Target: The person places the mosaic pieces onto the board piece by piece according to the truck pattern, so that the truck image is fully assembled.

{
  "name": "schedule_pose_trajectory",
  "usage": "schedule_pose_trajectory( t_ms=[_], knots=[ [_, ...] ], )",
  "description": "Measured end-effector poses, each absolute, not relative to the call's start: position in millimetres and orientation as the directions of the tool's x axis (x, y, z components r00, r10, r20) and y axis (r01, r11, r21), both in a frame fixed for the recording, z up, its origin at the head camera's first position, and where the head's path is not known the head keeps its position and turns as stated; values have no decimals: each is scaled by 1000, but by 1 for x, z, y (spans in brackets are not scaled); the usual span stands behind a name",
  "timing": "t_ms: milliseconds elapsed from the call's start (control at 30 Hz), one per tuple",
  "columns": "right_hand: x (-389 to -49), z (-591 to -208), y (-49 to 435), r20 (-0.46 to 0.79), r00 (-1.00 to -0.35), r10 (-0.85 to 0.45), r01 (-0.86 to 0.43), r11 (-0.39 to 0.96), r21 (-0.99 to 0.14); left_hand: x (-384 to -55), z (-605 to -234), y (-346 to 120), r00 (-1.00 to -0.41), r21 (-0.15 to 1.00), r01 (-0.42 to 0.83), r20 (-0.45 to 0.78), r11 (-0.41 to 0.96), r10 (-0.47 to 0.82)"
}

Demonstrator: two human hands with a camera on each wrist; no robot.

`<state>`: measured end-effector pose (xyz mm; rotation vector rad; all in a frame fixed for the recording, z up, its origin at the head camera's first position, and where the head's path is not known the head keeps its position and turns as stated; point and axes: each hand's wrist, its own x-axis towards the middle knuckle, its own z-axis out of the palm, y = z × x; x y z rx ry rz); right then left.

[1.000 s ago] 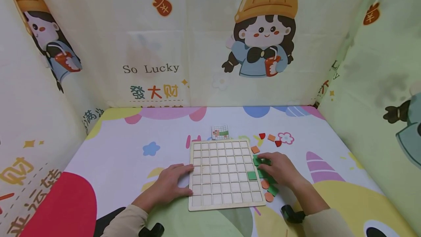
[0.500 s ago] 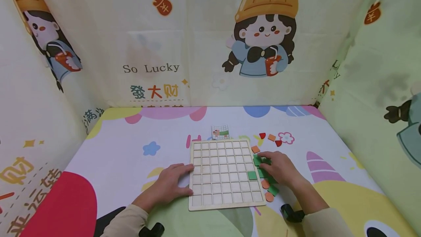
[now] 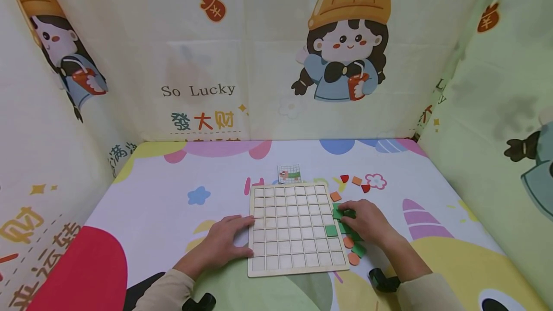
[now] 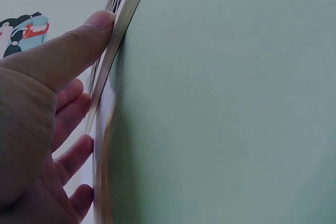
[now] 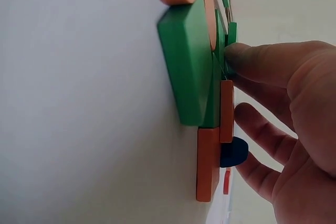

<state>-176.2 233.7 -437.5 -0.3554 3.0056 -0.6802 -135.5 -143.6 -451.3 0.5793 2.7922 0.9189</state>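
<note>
A wooden grid board (image 3: 285, 249) lies flat in the middle of the table. My left hand (image 3: 222, 239) rests along the board's left edge, thumb (image 4: 97, 22) and fingertips against it in the left wrist view. One green square tile (image 3: 331, 230) sits in a cell near the board's right side. At the right edge, my right hand (image 3: 369, 220) pinches a green tile (image 3: 337, 211) between thumb and index finger. Under and beside that hand lie more green tiles (image 3: 358, 250), partly hidden. The right wrist view shows a green block (image 5: 186, 61) standing close to the fingers.
Orange round tiles (image 3: 353, 258) lie by the board's lower right. Beyond the right hand are orange squares (image 3: 356, 181) and red pieces (image 3: 344, 178). A small pattern card (image 3: 289, 173) lies behind the board. A dark half-round piece (image 5: 234, 152) shows in the right wrist view.
</note>
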Motion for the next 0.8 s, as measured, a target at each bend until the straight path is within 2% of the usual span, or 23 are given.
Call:
schedule_pose_trajectory(
  t_ms=[800],
  knots=[
    [-166, -434, 224, 32, -958, -285, -257, 807, -531, -136, -452, -144, -913, 600, 320, -12, 733, 408]
  ],
)
